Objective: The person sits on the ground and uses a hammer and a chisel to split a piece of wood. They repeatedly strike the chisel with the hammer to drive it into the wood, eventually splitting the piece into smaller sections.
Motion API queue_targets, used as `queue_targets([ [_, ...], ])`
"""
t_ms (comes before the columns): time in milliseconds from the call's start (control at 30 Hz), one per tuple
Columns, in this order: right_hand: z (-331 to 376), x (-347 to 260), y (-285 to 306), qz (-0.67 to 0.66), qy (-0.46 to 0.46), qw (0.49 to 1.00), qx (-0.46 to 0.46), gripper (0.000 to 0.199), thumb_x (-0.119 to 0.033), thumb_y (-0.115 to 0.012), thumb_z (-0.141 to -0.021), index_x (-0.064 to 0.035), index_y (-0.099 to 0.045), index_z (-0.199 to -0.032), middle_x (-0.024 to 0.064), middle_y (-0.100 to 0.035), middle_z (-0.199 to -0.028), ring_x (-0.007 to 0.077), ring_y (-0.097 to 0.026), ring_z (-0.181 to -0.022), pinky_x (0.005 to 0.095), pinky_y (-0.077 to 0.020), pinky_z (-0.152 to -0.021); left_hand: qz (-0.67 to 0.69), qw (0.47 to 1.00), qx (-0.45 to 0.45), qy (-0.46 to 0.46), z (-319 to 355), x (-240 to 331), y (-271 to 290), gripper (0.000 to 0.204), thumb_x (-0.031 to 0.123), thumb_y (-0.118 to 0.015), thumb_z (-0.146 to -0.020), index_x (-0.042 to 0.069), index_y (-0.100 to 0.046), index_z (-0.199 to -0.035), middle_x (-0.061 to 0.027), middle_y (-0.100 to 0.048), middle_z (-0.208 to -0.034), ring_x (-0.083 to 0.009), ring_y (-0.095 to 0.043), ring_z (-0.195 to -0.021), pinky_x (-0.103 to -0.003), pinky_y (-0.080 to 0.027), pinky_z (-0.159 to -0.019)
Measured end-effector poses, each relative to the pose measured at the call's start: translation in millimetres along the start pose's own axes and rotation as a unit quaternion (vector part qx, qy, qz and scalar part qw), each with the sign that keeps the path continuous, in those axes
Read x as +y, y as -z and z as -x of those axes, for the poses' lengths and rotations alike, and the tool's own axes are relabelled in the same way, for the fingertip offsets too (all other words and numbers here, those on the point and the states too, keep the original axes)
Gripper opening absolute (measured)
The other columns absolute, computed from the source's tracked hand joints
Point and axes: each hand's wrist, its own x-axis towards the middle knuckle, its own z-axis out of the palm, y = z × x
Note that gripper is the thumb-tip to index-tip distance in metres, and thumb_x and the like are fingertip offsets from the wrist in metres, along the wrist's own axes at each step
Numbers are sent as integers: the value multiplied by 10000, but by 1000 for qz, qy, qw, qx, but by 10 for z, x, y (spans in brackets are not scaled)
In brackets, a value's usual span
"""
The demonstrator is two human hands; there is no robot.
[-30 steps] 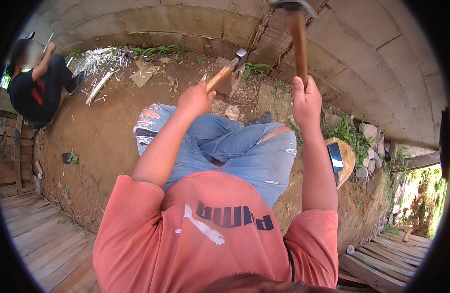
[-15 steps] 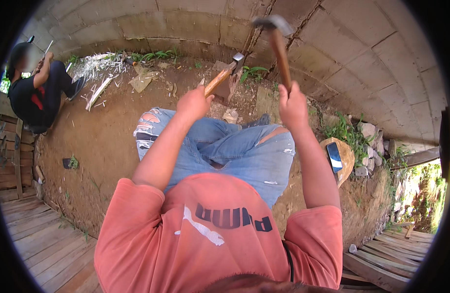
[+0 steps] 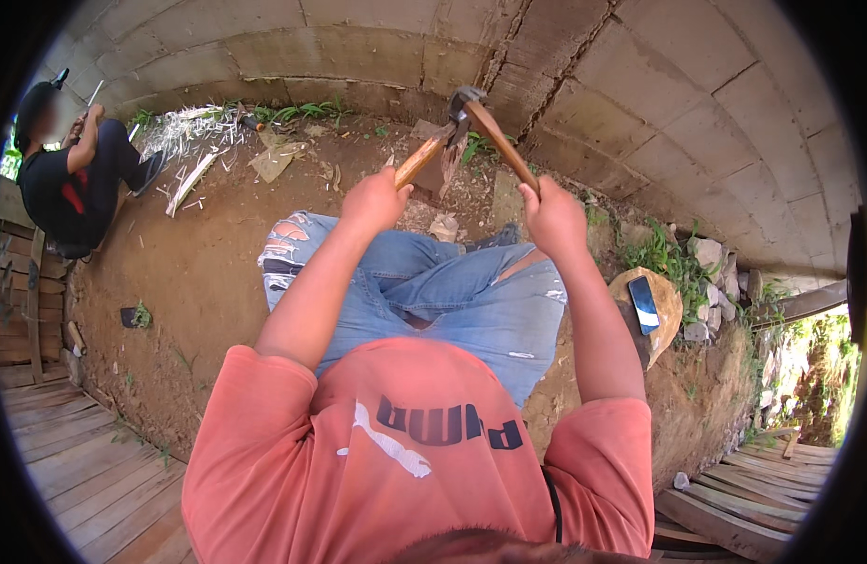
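My left hand (image 3: 375, 199) is closed around the wooden handle of a metal-headed tool (image 3: 417, 164), which points away from me and to the right. Its exact kind is hard to make out, as its head is mostly covered by the hammer. In my right hand (image 3: 556, 218) is a claw-like hammer with a wooden handle (image 3: 501, 143), gripped near its lower end. The hammer's head is down at the other tool's head and seems to touch it. Just beneath them, a reddish-brown piece of wood (image 3: 449, 171) shows in part on the dirt.
A block wall (image 3: 358, 61) curves across the far side. At the far left a person (image 3: 71, 188) sits holding a thin stick, near pale shavings (image 3: 194, 127). On my right, a phone (image 3: 643, 305) lies on a cut log (image 3: 669, 305), with stones (image 3: 714, 282) beyond it.
The raised hammer has swung down and left onto the head of the tool in my left hand. My right hand has dropped slightly; my left hand has hardly moved.
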Motion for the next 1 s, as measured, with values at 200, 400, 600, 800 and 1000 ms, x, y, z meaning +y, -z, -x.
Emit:
queue_targets([
  [200,-98,-169,227,-183,43,966,177,358,-410,-601,-1080,-53,-610,-1108,246,-718,-879,490,-695,-853,576,-535,-742,5,1000,-20,6,-2,-13,29,422,417,-664,-1029,22,-642,-1174,-259,-749,-1068,-457,-720,-1050,-558,-564,-910],
  [400,36,104,113,19,-6,1000,2,365,-419,-598,-1079,-55,-627,-1083,231,-727,-889,476,-698,-864,572,-533,-749,14,1000,-22,15,24,53,36,417,414,-666,-1029,29,-649,-1188,-255,-752,-1072,-452,-724,-1038,-555,-569,-903],
  [600,-1,-35,248,-190,-2,973,128,362,-393,-630,-1069,-32,-610,-1087,251,-713,-891,482,-697,-856,566,-530,-750,3,1000,-12,5,-30,-4,35,418,418,-662,-1033,32,-645,-1193,-248,-754,-1070,-443,-729,-1030,-552,-576,-887],
  [800,-22,115,165,8,18,1000,6,371,-393,-626,-1072,-23,-600,-1094,267,-709,-890,497,-687,-846,573,-523,-751,19,1000,-14,16,-14,-17,-8,412,412,-666,-1030,31,-649,-1185,-255,-752,-1062,-451,-727,-1025,-557,-576,-881],
  [1000,-40,9,70,-173,14,977,125,346,-370,-615,-1080,-24,-602,-1083,272,-697,-839,492,-685,-813,561,-515,-706,20,1000,-16,8,2,23,41,408,401,-661,-1032,37,-646,-1216,-252,-755,-1074,-451,-727,-1032,-557,-573,-892],
])
